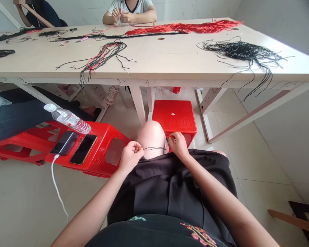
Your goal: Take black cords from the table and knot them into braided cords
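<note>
A thin black cord (154, 148) runs in two strands across my bare knee (151, 135). Its left end is pinched between the fingers of my left hand (130, 155), beside the knee. On the other side, my right hand (178, 144) has its fingers closed around the cord's right end, just in front of a red stool (173, 116). Both hands are low over my lap, below the table's front edge. Fine details of the cord near the right fingertips are too small to tell.
The white table (159, 61) holds black cords (239, 51), a black and red bundle (100, 58) and red cords (190, 27). A red stool at left bears a bottle (69, 119), a power bank (65, 143) and a phone (83, 149). Other people sit behind and left.
</note>
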Demonstrator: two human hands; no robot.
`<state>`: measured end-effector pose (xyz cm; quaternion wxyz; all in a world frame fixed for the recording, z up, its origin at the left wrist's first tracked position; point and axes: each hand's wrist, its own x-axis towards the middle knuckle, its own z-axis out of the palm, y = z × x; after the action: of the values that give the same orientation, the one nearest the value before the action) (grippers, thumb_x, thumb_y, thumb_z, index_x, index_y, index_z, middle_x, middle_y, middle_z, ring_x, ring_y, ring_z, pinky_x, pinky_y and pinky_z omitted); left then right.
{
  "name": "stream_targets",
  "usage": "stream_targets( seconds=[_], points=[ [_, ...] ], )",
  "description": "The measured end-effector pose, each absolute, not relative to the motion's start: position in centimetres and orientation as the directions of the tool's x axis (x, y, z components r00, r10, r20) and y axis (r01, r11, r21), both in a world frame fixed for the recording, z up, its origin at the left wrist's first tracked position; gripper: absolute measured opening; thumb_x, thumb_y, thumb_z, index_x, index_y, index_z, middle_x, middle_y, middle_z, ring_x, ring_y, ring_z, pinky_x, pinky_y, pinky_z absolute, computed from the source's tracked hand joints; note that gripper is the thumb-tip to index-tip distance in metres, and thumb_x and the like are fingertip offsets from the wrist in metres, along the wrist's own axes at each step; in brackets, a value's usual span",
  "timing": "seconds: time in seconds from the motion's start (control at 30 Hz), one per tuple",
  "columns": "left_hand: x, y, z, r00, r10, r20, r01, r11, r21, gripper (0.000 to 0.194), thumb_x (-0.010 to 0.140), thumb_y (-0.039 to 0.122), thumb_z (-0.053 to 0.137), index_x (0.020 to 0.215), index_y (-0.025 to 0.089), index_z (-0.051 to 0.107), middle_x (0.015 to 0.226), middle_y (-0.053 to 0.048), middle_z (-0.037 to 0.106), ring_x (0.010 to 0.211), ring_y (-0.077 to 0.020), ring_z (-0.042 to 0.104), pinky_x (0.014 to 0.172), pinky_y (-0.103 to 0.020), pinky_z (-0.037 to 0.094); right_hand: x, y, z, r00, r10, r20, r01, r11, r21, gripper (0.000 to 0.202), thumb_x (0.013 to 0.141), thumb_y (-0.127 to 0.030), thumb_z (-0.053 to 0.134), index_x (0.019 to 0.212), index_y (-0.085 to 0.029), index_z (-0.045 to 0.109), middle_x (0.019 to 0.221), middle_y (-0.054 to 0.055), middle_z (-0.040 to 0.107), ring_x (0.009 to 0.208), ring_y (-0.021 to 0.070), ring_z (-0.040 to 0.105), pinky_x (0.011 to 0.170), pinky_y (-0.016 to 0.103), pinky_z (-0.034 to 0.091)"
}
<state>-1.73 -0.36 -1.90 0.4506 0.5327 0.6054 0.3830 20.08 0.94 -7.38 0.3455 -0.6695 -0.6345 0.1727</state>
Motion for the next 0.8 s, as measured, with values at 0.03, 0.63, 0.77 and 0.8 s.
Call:
stream_targets(
  seconds=[0.03,0.63,0.77,0.8],
  points=[
    [-1.7,-0.4,-1.9,-0.028,0.99,-0.135,0.302,0.138,0.943,0.012,0.06,0.017,0.063,0.069,0.018,0.055,0.061,0.004,0.056,0.056,-0.0101,0.052,0.056,-0.021,0.041,19.3,0.1,-6.9,0.098,0.965,0.243,0.728,0.097,-0.679,0.011,0.084,-0.018,0.048,0.084,-0.016,0.059,0.086,0.011,0.063,0.084,0.0215,0.055,0.077,0.034,0.044],
    [-1.6,-0.4,-1.8,-0.027,0.992,-0.125,0.361,0.126,0.924,0.011,0.061,0.018,0.063,0.068,0.019,0.055,0.06,0.004,0.056,0.054,-0.01,0.051,0.053,-0.02,0.04,14.2,-4.0,-5.6,-0.266,0.893,0.362,0.83,0.403,-0.386,0.019,0.09,-0.017,0.046,0.087,-0.017,0.065,0.078,0.009,0.061,0.075,0.0219,0.05,0.069,0.034,0.04],
    [-1.7,-0.6,-1.7,-0.019,0.994,-0.109,0.377,0.109,0.92,0.011,0.061,0.019,0.063,0.068,0.019,0.055,0.061,0.004,0.057,0.056,-0.0107,0.052,0.054,-0.021,0.041,14.1,-4.5,-5.4,-0.302,0.883,0.36,0.814,0.435,-0.386,0.017,0.088,-0.014,0.048,0.085,-0.017,0.064,0.084,0.008,0.061,0.077,0.0205,0.05,0.072,0.032,0.045],
    [-1.7,-0.6,-1.7,-0.018,0.994,-0.105,0.38,0.104,0.919,0.011,0.061,0.019,0.063,0.068,0.019,0.055,0.061,0.004,0.057,0.056,-0.0108,0.052,0.054,-0.021,0.041,14.1,-4.5,-5.4,-0.296,0.883,0.365,0.813,0.433,-0.39,0.018,0.088,-0.013,0.047,0.085,-0.016,0.064,0.088,0.009,0.061,0.078,0.0202,0.051,0.073,0.031,0.046]
  ],
)
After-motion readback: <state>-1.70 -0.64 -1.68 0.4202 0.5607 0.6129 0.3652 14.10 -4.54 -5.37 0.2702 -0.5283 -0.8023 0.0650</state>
